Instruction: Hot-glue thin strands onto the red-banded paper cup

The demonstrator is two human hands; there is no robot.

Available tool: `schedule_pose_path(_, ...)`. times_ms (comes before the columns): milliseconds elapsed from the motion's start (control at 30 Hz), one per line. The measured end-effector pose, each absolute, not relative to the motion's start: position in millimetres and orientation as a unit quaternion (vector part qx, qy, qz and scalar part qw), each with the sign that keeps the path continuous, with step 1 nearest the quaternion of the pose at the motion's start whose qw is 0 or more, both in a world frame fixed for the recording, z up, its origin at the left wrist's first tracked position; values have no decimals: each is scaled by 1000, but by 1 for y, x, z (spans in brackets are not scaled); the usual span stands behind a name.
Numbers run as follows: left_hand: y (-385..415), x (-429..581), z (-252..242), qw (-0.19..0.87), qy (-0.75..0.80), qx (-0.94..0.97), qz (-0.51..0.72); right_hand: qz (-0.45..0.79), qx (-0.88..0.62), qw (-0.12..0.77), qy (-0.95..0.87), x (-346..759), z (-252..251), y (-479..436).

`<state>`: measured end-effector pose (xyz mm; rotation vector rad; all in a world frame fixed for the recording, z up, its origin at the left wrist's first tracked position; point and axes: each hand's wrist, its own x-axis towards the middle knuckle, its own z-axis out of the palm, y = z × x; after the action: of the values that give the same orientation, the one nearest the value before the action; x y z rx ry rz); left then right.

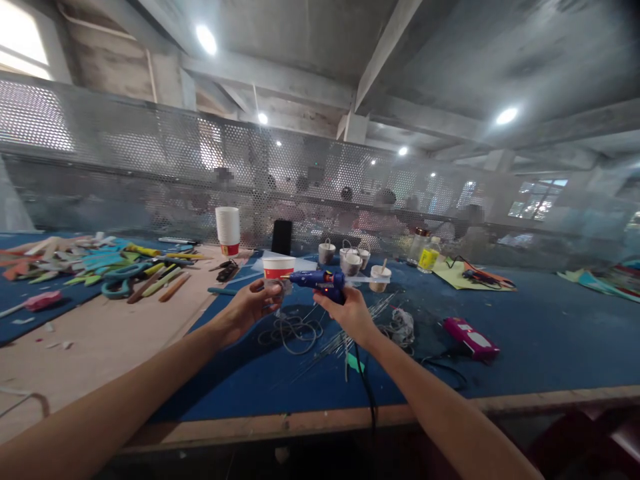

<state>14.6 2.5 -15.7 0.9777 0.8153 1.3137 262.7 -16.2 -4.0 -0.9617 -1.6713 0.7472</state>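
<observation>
My left hand (pixel 256 301) is closed around the lower part of a white and red paper cup (pixel 279 268). Grey cord (pixel 300 340) lies in loose loops on the blue table below the cup; something grey, seemingly the same cord, shows at the cup's lower part by my fingers. In my right hand (pixel 345 308) is a blue hot glue gun (pixel 317 280) with a small red light. Its nozzle points left, at the side of the cup near my left fingertips. A clear glue stick (pixel 369 280) sticks out of its back, and its black cable hangs down over the table edge.
Behind are several cord-wrapped cups (pixel 352 263), a phone (pixel 283 237) and a stack of paper cups (pixel 228 230). Scissors (pixel 123 280) and craft pieces lie left. Thin sticks (pixel 340 340), a purple box (pixel 471 338) and bottles (pixel 429 255) are right. A perforated screen (pixel 300 177) rises behind.
</observation>
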Motion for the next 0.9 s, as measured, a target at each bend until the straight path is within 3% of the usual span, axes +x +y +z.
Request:
schedule_pose_path(233, 0, 15, -16, 602, 349, 440, 567, 160, -398, 510, -746, 265, -18, -8)
schedule_pose_path(600, -1, 15, -16, 586, 355, 458, 566, -33, -385, 434, -814, 268, -24, -9)
schedule_pose_path(900, -3, 15, -16, 598, 342, 458, 562, -65, -391, 382, -835, 271, -17, -17)
